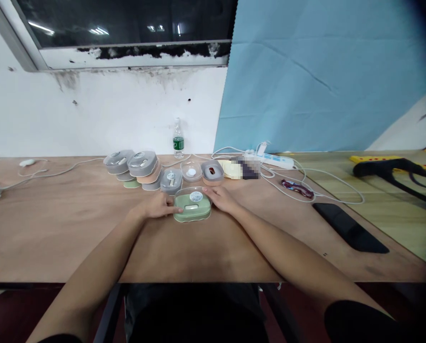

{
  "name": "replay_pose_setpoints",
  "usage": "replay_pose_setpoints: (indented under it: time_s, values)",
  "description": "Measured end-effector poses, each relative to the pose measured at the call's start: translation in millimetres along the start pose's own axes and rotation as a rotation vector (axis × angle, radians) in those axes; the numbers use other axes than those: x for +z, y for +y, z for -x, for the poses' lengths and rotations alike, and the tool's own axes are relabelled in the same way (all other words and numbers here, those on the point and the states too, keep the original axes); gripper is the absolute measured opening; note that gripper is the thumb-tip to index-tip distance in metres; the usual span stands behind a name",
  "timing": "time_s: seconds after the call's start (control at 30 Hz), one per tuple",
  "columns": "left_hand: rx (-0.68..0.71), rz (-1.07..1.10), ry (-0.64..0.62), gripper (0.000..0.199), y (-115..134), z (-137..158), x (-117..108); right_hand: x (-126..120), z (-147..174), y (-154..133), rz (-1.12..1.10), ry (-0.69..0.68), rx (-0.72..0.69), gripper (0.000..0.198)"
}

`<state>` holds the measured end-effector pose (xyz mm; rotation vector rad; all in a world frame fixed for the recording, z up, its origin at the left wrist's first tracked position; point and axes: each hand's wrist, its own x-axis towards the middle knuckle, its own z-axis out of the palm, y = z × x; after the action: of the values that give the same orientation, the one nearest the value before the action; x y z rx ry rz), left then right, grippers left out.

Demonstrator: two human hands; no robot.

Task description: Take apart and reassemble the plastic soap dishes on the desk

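A light-green plastic box with a clear lid and a round white label sits on the table directly in front of me. My left hand grips its left side, thumb reaching over the front of the lid and the other fingers bent. At the right rear corner, the fingers of my right hand are pressed against the lid. Just behind stand a grey lidded box, a clear empty-looking lid with a white label, and an open grey-pink box with something brown inside.
Stacked grey, orange and green boxes stand at the back left. A water bottle is near the wall. To the right lie a white power strip with looping cables, a dark red wrapper and a black phone.
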<state>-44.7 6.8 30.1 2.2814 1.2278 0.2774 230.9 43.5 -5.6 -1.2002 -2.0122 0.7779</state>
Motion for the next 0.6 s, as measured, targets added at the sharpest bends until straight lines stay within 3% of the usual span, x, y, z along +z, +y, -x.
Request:
replay_pose_setpoints:
  time_s: [0.1, 0.27, 0.4, 0.6]
  values:
    - [-0.050, 0.158, -0.071, 0.050, -2, -1, -1, 0, -2, 0, 0.073, -0.012, 0.009, 0.058]
    - [-0.038, 0.145, -0.069, 0.048, -7, -3, 1, -3, -1, -4, 0.156, -0.053, -0.030, 0.059]
    - [0.010, 0.135, -0.034, 0.048, -13, -4, 4, -4, -1, -5, 0.176, -0.073, -0.041, 0.058]
    - [-0.023, 0.006, 0.087, 0.051, -10, -1, 2, -5, -3, -1, 0.200, -0.080, -0.020, 0.059]
